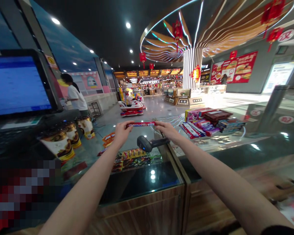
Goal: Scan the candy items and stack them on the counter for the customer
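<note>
A red roll of Mentos candy is held level above the glass counter, stretched between both hands. My left hand is closed on its left end. At the right end, the fingers of my right hand pinch the wrapper. A dark handheld barcode scanner with a small blue light is just below the roll. Its handle reaches toward my right palm; whether it lies on the glass or touches that hand, I cannot tell. Orange snack packs lie beside my left wrist.
On the right side of the glass counter sits a pile of candy packs and boxes. Patterned paper cups or tubs stand at left, below a monitor. Beyond the counter are a person in white and a children's ride.
</note>
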`<state>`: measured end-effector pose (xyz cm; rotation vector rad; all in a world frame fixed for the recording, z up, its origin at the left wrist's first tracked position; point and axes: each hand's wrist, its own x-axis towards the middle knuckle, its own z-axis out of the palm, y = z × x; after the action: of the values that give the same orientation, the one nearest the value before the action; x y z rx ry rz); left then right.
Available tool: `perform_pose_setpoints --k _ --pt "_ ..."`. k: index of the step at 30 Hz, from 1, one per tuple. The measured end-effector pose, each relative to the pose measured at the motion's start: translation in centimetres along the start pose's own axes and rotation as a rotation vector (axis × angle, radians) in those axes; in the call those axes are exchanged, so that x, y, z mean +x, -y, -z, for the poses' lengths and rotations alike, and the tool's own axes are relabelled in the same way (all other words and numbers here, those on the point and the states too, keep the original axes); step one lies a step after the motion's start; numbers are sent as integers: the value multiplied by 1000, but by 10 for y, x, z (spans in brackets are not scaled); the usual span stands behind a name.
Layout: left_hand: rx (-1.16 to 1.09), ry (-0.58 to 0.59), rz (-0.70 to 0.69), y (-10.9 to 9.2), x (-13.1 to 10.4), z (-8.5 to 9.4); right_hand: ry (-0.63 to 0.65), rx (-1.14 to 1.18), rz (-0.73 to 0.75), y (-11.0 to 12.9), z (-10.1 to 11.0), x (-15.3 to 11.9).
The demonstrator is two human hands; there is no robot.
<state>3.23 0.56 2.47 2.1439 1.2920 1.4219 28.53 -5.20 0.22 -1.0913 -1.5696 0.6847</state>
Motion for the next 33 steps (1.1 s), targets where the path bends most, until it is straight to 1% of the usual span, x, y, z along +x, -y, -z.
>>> perform_pose_setpoints --k 2,4,6,8,12,15,19,24,28,33 --pt "-61 -24 49 -8 7 -8 -11 37 -21 0 9 -2" --pt "-117 -74 110 -15 14 -19 -14 66 -43 0 18 -5" --pt "-155 -121 150 -23 22 -31 -30 85 -62 -2 28 -10" --pt "-181 -142 159 -31 30 -47 -58 94 -79 -5 40 -16" --pt "-246 -79 134 -51 44 -84 -114 67 -104 -12 66 -30" --pt "-287 -63 162 -67 50 -116 -156 24 -116 -20 89 -42" --pt "-379 31 246 -89 54 -158 -202 -22 -109 -31 118 -55" --pt "-494 84 373 -116 54 -206 -318 -102 -137 -45 143 -67" --pt "-576 111 444 -130 49 -235 -375 -208 -145 -53 155 -76" --pt "-668 151 494 -134 45 -260 -379 -336 -177 -60 163 -84"
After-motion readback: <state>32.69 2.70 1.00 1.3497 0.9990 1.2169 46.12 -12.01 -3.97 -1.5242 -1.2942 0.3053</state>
